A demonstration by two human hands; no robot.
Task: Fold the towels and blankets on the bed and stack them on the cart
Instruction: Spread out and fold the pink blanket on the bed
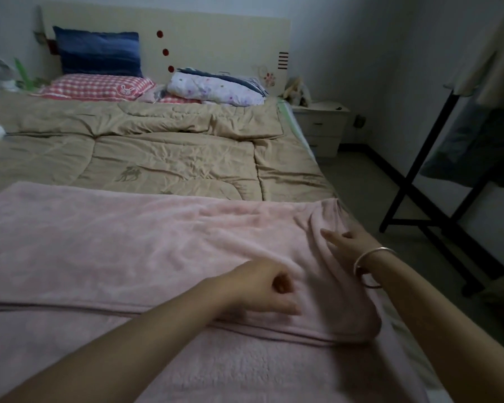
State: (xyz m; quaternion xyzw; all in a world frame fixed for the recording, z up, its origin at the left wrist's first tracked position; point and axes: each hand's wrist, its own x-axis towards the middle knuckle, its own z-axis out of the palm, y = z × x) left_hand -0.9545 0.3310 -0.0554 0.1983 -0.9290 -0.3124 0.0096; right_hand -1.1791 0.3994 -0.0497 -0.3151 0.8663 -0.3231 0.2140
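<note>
The pink fleece blanket lies spread across the foot of the bed, one layer folded over another, so that a hemmed edge runs across it just under the forearms; its right end bunches into soft folds at the mattress edge.

The left hand sits on the blanket near that bunched end, its fingers curled into a fist with the knuckles down on the fleece; the blur keeps me from telling whether any cloth is caught inside. The right hand rests on the folds just beyond it, fingers straight and loosely spread, touching the cloth and gripping nothing; two bangles hang at its wrist.

Beyond the blanket a rumpled tan quilt covers the rest of the bed. Further on, against the cream headboard, are a blue pillow, a pink checked pillow and a floral bundle of bedding. To the right of the blanket, across the floor, stands a black metal frame; past it, in the corner, is a pale nightstand.
</note>
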